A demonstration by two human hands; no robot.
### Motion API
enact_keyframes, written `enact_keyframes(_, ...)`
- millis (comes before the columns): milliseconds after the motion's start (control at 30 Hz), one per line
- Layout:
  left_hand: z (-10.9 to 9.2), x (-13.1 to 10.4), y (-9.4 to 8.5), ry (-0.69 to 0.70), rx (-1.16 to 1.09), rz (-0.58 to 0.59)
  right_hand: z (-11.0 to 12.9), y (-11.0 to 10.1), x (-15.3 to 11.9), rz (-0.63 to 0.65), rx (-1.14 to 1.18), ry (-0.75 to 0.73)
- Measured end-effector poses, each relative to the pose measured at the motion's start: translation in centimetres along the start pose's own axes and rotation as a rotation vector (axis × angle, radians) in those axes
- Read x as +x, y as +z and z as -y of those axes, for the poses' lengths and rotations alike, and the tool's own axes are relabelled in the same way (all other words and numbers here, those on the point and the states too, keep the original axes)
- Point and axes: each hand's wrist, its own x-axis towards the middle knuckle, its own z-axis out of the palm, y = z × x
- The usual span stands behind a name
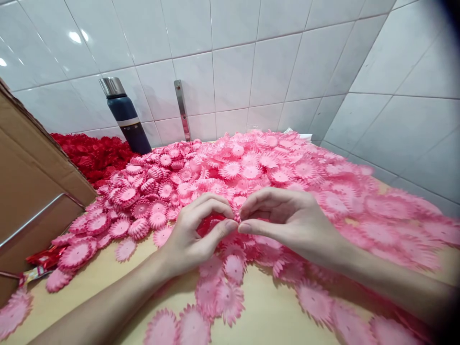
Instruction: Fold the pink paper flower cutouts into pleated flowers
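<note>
My left hand (196, 235) and my right hand (293, 218) meet over the middle of the pile, thumbs and forefingers pinched together. Between their fingertips is a small pink flower-petal disc (237, 215), mostly hidden by the fingers. Something deep red shows through the curl of my left hand; whether it is held or lies behind, I cannot tell. Around and beneath both hands spread many pink scalloped petal discs (230, 169) with small holes at their centres. Loose pink discs (230, 299) lie on the pale tabletop (268, 306) below my wrists.
A dark blue bottle (128, 120) with a steel cap stands at the back left, beside a heap of red petals (91, 155). A cardboard box (36, 167) borders the left side. A red wrapper (45, 258) lies near it. Tiled walls (233, 72) close off the back and right.
</note>
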Motion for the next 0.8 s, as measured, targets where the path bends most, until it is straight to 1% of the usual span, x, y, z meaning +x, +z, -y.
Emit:
enact_keyframes(300, -0.19, 0.16, -0.14, -0.044, -0.022, -0.012, -0.16, -0.17, 0.08, 0.005, 0.040, 0.030)
enact_keyframes(467, -0.10, 0.12, -0.08, -0.020, -0.035, -0.022, -0.31, -0.15, 0.15, 0.004, 0.025, 0.011)
enact_keyframes(633, -0.12, 0.04, 0.06, 0.023, 0.001, -0.025, -0.32, 0.09, -0.03, -0.032, -0.028, -0.022)
enact_keyframes(800, -0.13, 0.09, 0.11, 0.013, 0.010, -0.033, -0.23, 0.22, -0.08, -0.024, -0.014, -0.014)
